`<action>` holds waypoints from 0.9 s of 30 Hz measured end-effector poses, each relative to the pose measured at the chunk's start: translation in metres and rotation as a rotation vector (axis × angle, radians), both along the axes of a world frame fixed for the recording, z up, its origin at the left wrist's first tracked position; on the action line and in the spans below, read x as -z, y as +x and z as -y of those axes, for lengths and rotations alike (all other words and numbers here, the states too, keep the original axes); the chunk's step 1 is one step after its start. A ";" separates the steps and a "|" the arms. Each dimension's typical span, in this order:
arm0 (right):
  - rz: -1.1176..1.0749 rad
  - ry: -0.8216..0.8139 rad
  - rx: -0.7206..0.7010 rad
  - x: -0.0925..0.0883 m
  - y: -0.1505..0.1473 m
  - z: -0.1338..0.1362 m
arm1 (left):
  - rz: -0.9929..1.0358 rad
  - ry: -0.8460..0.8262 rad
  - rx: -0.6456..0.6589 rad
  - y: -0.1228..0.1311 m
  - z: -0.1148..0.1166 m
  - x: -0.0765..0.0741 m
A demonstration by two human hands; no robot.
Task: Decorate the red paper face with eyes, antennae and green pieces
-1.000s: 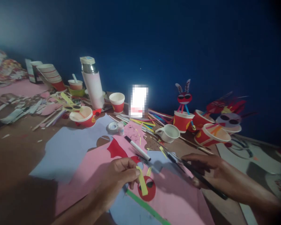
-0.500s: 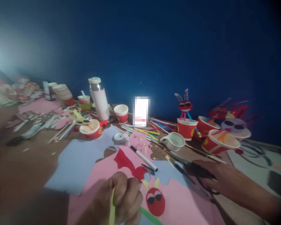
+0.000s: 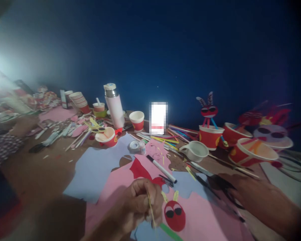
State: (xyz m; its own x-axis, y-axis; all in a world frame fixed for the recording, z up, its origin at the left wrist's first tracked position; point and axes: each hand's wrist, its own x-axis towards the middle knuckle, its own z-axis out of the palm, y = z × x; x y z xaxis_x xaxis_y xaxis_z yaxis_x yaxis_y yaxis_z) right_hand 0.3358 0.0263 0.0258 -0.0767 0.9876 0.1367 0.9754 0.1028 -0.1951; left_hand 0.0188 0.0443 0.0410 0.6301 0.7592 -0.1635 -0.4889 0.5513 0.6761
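Observation:
My left hand (image 3: 137,206) pinches a thin yellow paper strip (image 3: 152,211) between thumb and fingers, just left of a red paper circle (image 3: 175,216) with black-and-white paper eyes and two small yellow tabs at its top. My right hand (image 3: 256,197) lies over black-handled scissors (image 3: 220,184), its fingers around the handles. Both hands are above a pink paper sheet (image 3: 190,217), with a red cut-out paper shape (image 3: 140,170) and a white marker pen (image 3: 162,169) beyond them.
Light blue paper (image 3: 95,174) lies under the pink sheet. Beyond stand a white mug (image 3: 195,151), red paper cups (image 3: 253,152), a cup figure (image 3: 209,134), a thermos (image 3: 114,107) and coloured sticks (image 3: 165,137). Another person's arm (image 3: 22,125) shows at far left.
The view has swung, shifting the table to the right in the picture. My left hand has turned the yellow strip edge-on. Another person's arm has come into view at left.

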 end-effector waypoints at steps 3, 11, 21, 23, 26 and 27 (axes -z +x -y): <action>0.230 -0.099 0.010 -0.023 -0.014 0.003 | -0.210 0.160 -0.108 0.006 -0.001 -0.004; -0.776 -0.222 -0.171 -0.041 -0.090 0.021 | -0.679 0.169 -0.206 0.019 0.006 0.010; -0.815 -0.386 -0.111 -0.031 -0.120 0.024 | -0.572 0.035 -0.134 0.027 0.014 0.012; -0.875 -0.426 -0.091 -0.029 -0.118 0.024 | -0.538 0.009 -0.144 0.028 0.014 0.011; -1.026 -0.492 -0.063 -0.029 -0.115 0.023 | -0.508 -0.043 -0.163 0.029 0.012 0.010; -1.059 -0.506 -0.053 -0.029 -0.114 0.022 | -0.510 -0.047 -0.174 0.028 0.011 0.010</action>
